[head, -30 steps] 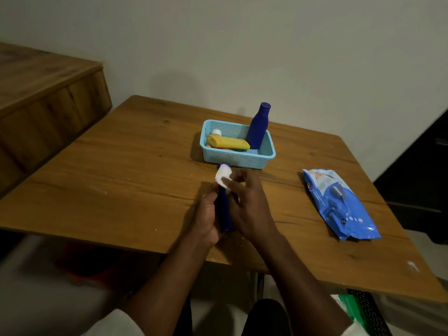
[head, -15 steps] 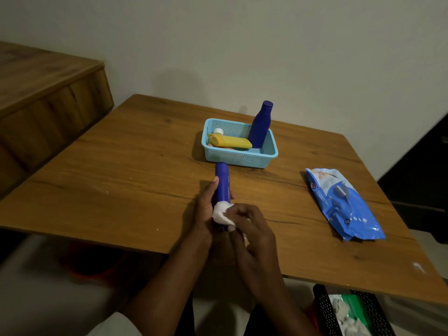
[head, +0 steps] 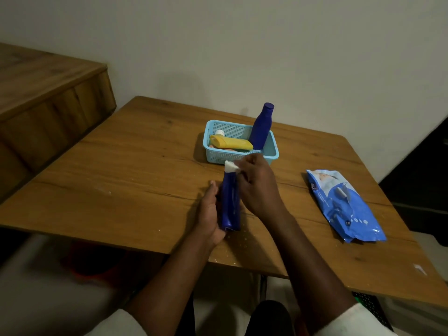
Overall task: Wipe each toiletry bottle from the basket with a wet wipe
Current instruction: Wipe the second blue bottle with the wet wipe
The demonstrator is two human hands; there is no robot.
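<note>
left hand (head: 210, 214) grips blue bottle (head: 230, 204) lying on table (head: 121, 170). right hand (head: 257, 185) pinches wet wipe (head: 231, 166) at bottle's far end

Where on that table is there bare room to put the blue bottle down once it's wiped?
Bare wood lies left of the basket and the left hand, and between the right hand and the wipes pack. It is crowded in the basket and around the held bottle.

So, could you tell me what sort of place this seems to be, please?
Probably a room in a home: a plain wooden table against a bare wall, with a small basket of toiletry bottles and a pack of wet wipes on it.
</note>
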